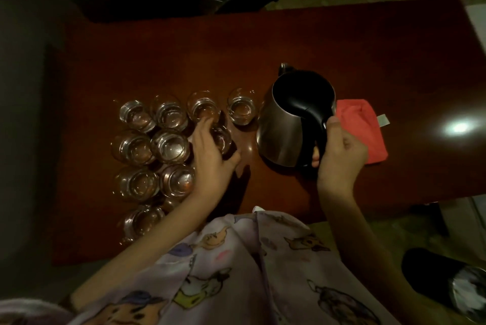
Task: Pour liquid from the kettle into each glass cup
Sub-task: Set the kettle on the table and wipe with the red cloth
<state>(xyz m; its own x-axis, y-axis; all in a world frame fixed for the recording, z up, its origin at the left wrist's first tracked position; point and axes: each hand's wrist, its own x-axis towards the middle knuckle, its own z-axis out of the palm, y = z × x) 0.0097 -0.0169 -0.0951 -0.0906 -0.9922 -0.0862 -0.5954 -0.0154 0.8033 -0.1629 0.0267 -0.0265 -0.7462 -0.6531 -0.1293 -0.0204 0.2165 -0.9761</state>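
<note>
Ten glass cups stand on the dark red desk [368, 43], clustered at its left. The far row has four: the far-left cup [135, 115], a second cup [170, 114], a third cup [203, 108] and the far-right cup [242, 108]. Nearer come two side by side [134, 147] [172, 145], then two more [138, 182] [177, 180], then a single nearest cup [143, 220] partly behind the forearm. The tenth cup [222, 137] sits under the left hand [210, 151], whose grip curls around it, fingers over its rim.

One kettle [292, 119], steel-bodied with a black lid and handle, stands upright on the desk just right of the cups. The right hand [339, 156] is clenched on its handle at the kettle's near right, thumb on top.

One pink cloth [368, 124] lies right of the kettle, partly under the right hand; its small white tag shows no readable writing. No brand is legible anywhere.
</note>
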